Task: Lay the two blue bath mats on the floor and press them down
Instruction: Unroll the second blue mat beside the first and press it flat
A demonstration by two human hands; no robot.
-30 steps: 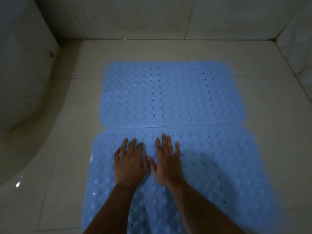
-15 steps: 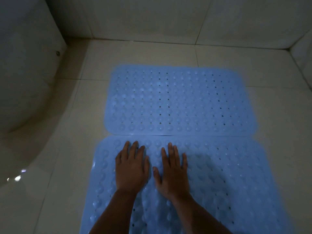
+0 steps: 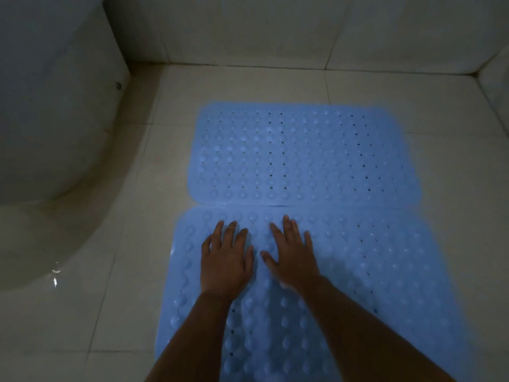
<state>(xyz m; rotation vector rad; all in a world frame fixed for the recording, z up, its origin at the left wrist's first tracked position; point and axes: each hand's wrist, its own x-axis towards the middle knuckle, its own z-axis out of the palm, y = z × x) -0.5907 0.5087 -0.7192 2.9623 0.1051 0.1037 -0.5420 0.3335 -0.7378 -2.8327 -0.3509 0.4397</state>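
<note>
Two blue bath mats laid flat on tiled floor (image 3: 454,188), long edges touching: far mat (image 3: 303,155) nearer wall, near mat (image 3: 385,271) under hands. Left hand (image 3: 224,260) and right hand (image 3: 292,255) pressed palm-down side by side on near mat's far-left part, fingers straight and spread, nothing gripped. White curved fixture (image 3: 55,133) seen at left

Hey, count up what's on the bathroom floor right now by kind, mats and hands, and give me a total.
Blue bath mats: 2, the far mat and the near mat, edge to edge on the tiled floor.
Hands: 2, the left hand and the right hand, both flat on the near mat.
Total: 4.
</note>
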